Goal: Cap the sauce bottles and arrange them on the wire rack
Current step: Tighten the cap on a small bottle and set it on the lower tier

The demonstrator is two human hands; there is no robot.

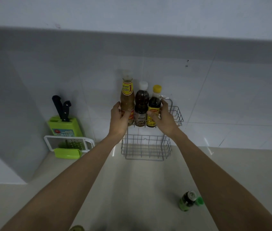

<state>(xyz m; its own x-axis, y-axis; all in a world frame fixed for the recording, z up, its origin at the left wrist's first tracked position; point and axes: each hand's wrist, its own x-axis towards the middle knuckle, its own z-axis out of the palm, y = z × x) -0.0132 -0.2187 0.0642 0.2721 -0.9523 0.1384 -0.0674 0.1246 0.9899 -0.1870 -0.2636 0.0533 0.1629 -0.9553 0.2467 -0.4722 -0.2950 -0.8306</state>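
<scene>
A: Where are the sauce bottles rn?

B: Three stand upright in a row on the top tier of the wire rack [176,114], all capped. Left hand [118,119] has its fingers [126,115] wrapped round the tall bottle w/ tan sauce [127,100], clear cap. Right hand [162,117] has fingers [152,114] curled on the yellow-capped dark bottle [154,105], thumb on its label.

A: And the one in the middle?

B: Dark sauce bottle w/ white cap [141,104], between the two sets of fingers, touching both neighbours. Can't tell if either hand touches it.

A: Lower tier?

B: Below both hands, nothing seen in it. Rack sits on the desk [140,189] against the tiled wall.

A: Anything else?

B: Small green bottle [187,200] on the desk, well below and right of the right fingers; top looks open, green cap [200,201] just beside it. Far left of the left fingers: green knife block [65,126] w/ two black-handled knives [62,108], and a white-framed grater [69,144] in front w/ a green piece.
</scene>
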